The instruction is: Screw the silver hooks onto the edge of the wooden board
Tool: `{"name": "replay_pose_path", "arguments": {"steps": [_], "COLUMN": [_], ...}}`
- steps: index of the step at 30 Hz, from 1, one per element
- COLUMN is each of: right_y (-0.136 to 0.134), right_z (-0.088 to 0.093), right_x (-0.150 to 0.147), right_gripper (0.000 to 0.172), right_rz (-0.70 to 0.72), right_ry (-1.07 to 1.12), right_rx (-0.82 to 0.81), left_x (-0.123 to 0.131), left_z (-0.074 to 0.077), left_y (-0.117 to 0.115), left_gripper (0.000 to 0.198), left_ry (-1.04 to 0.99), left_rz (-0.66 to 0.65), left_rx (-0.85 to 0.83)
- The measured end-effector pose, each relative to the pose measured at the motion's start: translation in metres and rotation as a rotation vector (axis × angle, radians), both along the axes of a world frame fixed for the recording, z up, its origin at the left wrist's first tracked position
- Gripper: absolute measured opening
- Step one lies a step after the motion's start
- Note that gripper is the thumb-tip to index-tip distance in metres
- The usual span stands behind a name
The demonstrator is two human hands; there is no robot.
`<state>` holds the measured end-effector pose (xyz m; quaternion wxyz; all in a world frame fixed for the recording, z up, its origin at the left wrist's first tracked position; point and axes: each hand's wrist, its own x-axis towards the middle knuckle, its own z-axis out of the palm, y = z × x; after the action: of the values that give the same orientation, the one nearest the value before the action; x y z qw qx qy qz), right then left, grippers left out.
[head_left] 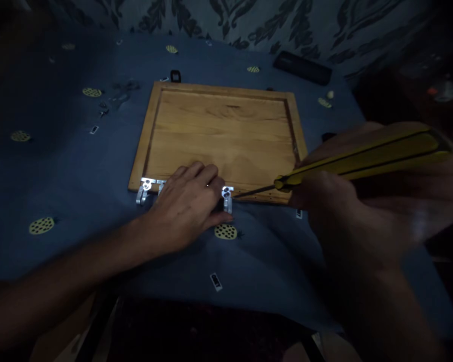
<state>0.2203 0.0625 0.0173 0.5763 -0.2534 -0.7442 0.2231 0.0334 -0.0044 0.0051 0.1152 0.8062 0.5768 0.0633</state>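
A wooden board [222, 130] with a raised frame lies on a blue cloth [60, 171]. Along its near edge sits a metal hook rack [147, 187], with another hook [227, 197] showing past my fingers. My left hand [191, 206] lies palm down over the rack's middle, fingers together and pressing it against the board's edge. My right hand [347, 211] is closed around a yellow and black screwdriver [358, 163]. Its thin shaft points left, and the tip sits close to the hook by my left fingertips.
Small dark screws and bits [103, 108] lie on the cloth left of the board. A small black piece [175, 76] rests at the board's far left corner. A long black object [302, 67] lies at the back right. The cloth's near edge hangs over the table front.
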Motion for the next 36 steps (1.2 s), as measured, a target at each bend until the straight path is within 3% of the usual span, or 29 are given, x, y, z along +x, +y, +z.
{"name": "replay_pose_path", "arguments": {"steps": [5, 11, 19, 36], "right_y": [-0.0043, -0.0072, -0.0057, -0.0078], "right_z": [-0.0037, 0.0015, 0.0001, 0.004], "right_x": [-0.0011, 0.0007, -0.0048, -0.0048], "right_gripper": [0.026, 0.016, 0.02, 0.018], "right_rz": [-0.149, -0.089, -0.007, 0.023], "right_ry": [-0.082, -0.17, -0.064, -0.099], "right_rx": [0.023, -0.025, -0.064, -0.1], "left_x": [-0.0008, -0.0005, -0.0005, 0.0013], "left_z": [-0.0007, -0.0029, -0.0028, -0.0001], "left_y": [0.0002, 0.0001, -0.0007, 0.0004], "left_gripper": [0.043, 0.042, 0.042, 0.042], "left_ry": [0.01, 0.016, 0.011, 0.03], "left_rz": [-0.003, -0.011, -0.03, -0.012], "left_rx": [-0.003, 0.041, 0.089, 0.046]}}
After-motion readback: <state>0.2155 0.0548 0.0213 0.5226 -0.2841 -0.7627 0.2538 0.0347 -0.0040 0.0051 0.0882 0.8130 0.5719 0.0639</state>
